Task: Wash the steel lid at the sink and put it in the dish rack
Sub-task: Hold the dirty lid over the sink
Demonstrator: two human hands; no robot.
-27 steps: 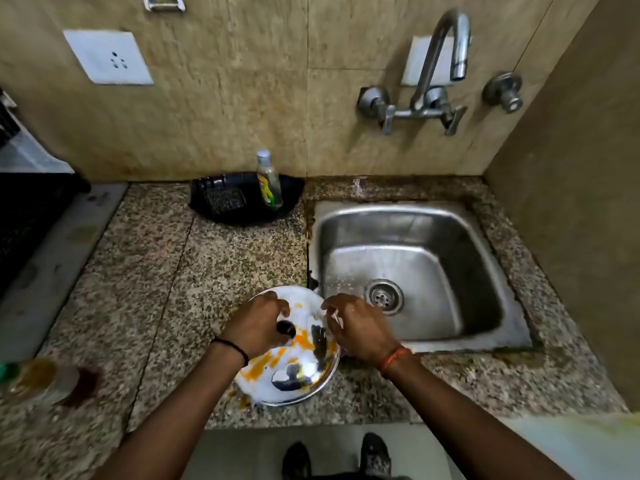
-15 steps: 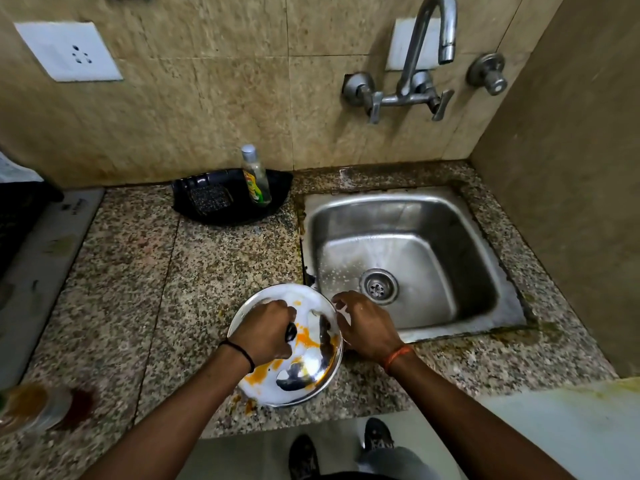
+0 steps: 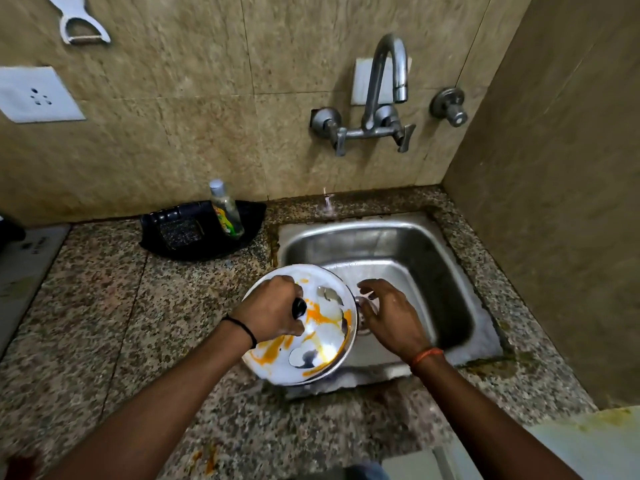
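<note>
The round steel lid (image 3: 322, 344) is smeared with orange-yellow food and has a black knob on top. My left hand (image 3: 272, 311) grips that knob and holds the lid over the left rim of the steel sink (image 3: 446, 271). My right hand (image 3: 391, 313) hovers over the sink basin just right of the lid's edge, fingers loosely spread, holding nothing. The tap (image 3: 384, 95) is mounted on the wall above the sink; no water stream is visible. No dish rack is in view.
A black tray (image 3: 173, 233) with a scrubber and a small clear bottle (image 3: 227, 213) of green liquid sits on the granite counter left of the sink. A wall socket (image 3: 34, 95) and a hanging peeler (image 3: 81, 24) are upper left. A wall closes the right side.
My left hand has lifted the lid off the counter and carried it right, over the sink's left rim. My right hand has let go of the lid's edge and moved over the basin.
</note>
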